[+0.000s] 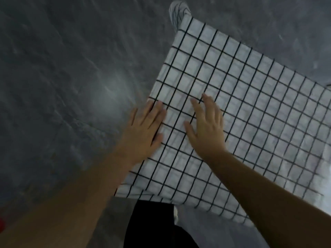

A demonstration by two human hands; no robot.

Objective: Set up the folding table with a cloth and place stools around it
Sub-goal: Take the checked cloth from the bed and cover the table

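Observation:
A white cloth with a black grid pattern (250, 108) lies spread over the table, covering its whole visible top. Its far corner hangs down bunched at the upper middle. My left hand (145, 126) rests flat with straight fingers on the cloth's left edge. My right hand (207, 126) lies flat on the cloth just to the right of it, fingers spread. The table itself is hidden under the cloth. No stool is in view.
A dark grey mottled floor (62, 77) surrounds the table on the left and at the top. My dark trousers (152, 226) show below the cloth's near edge. Something small and red (1, 225) sits at the lower left border.

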